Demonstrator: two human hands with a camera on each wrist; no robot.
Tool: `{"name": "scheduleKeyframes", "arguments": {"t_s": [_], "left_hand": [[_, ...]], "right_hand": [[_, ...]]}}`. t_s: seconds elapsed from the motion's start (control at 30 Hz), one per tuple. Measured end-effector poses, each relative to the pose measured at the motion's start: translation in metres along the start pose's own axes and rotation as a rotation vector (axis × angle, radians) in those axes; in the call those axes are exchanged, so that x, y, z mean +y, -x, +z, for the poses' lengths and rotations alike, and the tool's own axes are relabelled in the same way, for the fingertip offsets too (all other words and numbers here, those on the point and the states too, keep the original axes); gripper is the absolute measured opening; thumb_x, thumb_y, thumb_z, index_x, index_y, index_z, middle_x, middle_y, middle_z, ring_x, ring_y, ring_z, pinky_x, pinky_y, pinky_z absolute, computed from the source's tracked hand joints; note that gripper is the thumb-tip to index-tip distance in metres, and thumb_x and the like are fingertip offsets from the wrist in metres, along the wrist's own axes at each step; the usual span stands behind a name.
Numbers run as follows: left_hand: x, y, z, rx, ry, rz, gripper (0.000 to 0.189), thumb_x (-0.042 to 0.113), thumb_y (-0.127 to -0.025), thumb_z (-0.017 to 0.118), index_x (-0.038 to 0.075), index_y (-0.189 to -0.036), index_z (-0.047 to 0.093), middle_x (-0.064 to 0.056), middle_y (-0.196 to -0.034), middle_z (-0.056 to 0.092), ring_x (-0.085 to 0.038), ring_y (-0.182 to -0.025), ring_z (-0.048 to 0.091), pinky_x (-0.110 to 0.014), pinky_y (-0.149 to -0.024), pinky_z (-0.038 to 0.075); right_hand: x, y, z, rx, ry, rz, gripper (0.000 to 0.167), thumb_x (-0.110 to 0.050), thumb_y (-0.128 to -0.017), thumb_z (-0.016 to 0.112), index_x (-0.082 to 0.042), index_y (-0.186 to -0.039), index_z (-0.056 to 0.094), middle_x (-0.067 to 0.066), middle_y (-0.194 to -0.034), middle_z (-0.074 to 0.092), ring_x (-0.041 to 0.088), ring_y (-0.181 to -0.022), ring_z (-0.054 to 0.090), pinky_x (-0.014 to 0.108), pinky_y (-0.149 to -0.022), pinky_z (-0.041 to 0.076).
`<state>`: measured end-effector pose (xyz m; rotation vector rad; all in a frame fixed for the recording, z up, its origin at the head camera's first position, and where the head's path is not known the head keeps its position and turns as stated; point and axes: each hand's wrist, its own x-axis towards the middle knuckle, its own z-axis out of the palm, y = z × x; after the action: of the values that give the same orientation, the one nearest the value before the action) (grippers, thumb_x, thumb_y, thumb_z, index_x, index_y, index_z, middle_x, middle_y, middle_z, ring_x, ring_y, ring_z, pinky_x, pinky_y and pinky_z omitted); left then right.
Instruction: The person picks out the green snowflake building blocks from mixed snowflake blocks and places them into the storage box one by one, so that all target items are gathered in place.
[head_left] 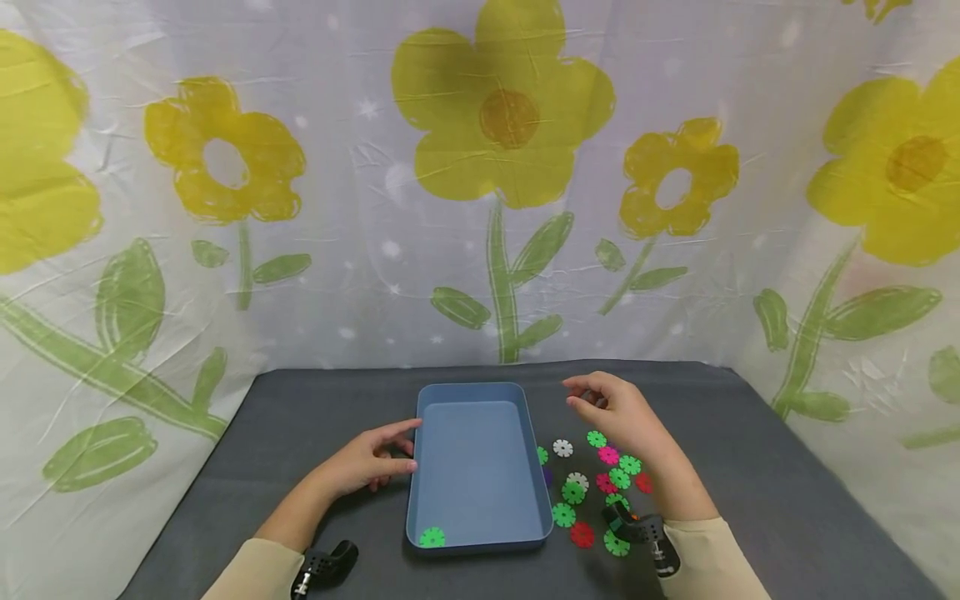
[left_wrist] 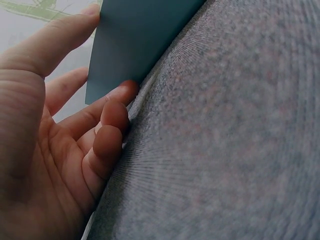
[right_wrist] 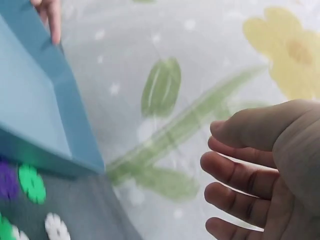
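A shallow blue tray (head_left: pixel 480 467) lies on the dark cloth, with one green notched disc (head_left: pixel 432 537) in its near left corner. My left hand (head_left: pixel 371 460) is at the tray's left side, thumb and index fingertips touching the rim; its other fingers curl loosely beside the outer wall in the left wrist view. Beyond the tray's right side hovers my right hand (head_left: pixel 611 408), fingers loosely bent and holding nothing, as the right wrist view (right_wrist: pixel 250 170) also shows. Below it are scattered discs, the nearest a green disc (head_left: pixel 596 439) and a white disc (head_left: pixel 562 448).
Several green, red, pink and white discs lie right of the tray, including a red disc (head_left: pixel 582 535); a purple disc (right_wrist: pixel 7 182) is close against the tray wall. A dark cloth (head_left: pixel 337 408) covers the table. Behind it hangs a flower-printed curtain (head_left: pixel 360 250).
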<state>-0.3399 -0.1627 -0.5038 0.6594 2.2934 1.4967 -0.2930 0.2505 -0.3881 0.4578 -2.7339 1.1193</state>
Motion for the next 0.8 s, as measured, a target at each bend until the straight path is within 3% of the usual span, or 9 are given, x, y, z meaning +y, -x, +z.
{"name": "scheduleKeyframes", "arguments": {"t_s": [0.2, 0.5, 0.8], "left_hand": [[-0.002, -0.002, 0.000, 0.005, 0.003, 0.002, 0.075, 0.025, -0.095, 0.077, 0.011, -0.158, 0.041, -0.015, -0.123, 0.061, -0.018, -0.060, 0.052, -0.033, -0.052, 0.049], [0.001, 0.001, 0.000, 0.005, 0.028, -0.007, 0.075, 0.025, -0.095, 0.078, 0.009, -0.158, 0.041, -0.015, -0.121, 0.062, -0.018, -0.060, 0.052, -0.033, -0.051, 0.048], [0.005, 0.003, 0.000, -0.003, 0.037, 0.031, 0.074, 0.020, -0.096, 0.076, 0.007, -0.158, 0.039, -0.019, -0.124, 0.061, -0.020, -0.062, 0.052, -0.034, -0.050, 0.047]], "right_hand": [[0.031, -0.005, -0.003, 0.010, 0.034, 0.100, 0.031, -0.019, -0.101, 0.068, -0.009, -0.131, 0.069, 0.005, -0.110, 0.067, 0.021, -0.091, 0.060, 0.039, -0.074, 0.051], [0.071, -0.006, 0.010, -0.054, 0.098, 0.256, 0.039, -0.018, -0.097, 0.073, 0.000, -0.131, 0.068, 0.009, -0.110, 0.068, 0.024, -0.092, 0.064, 0.042, -0.076, 0.054], [0.086, -0.003, 0.015, -0.094, 0.252, 0.309, 0.037, -0.022, -0.086, 0.084, 0.001, -0.112, 0.074, 0.012, -0.105, 0.071, 0.030, -0.095, 0.066, 0.050, -0.080, 0.055]]}}
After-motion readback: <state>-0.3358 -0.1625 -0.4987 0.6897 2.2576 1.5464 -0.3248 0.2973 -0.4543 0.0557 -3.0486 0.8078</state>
